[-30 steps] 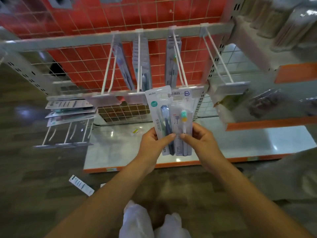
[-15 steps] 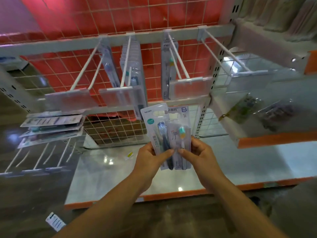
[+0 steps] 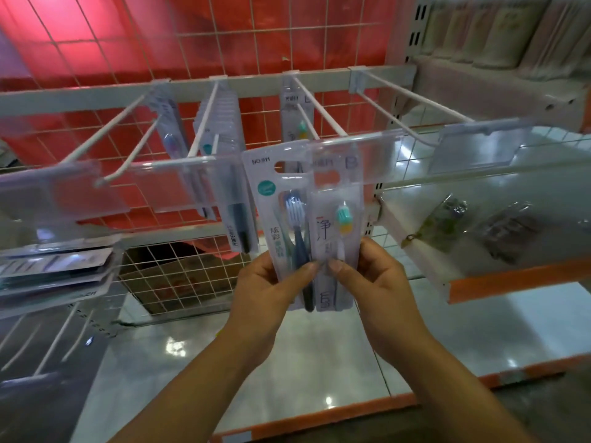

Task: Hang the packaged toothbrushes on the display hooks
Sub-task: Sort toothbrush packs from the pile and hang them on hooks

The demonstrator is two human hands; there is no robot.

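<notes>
My left hand [image 3: 267, 284] pinches a clear pack with a dark blue toothbrush [image 3: 281, 219], and my right hand [image 3: 374, 282] pinches a second pack with a teal-headed toothbrush [image 3: 339, 219]. The two packs stand upright side by side, their tops level with the clear price-tag strips at the hook tips. White display hooks [image 3: 323, 113] jut from a grey rail toward me. Packs hang far back on the three left hooks [image 3: 217, 129]. The rightmost hook [image 3: 412, 97] carries none.
A red wire grid [image 3: 224, 43] backs the hooks. More packs lie flat on lower hooks at the left [image 3: 54, 270]. A shelf with an orange edge [image 3: 518, 276] holds bagged items at the right. A glossy base shelf [image 3: 287, 362] lies below.
The view has come closer to the rack and tilted up. Both hands have lifted the two packs up to the height of the hook tips.
</notes>
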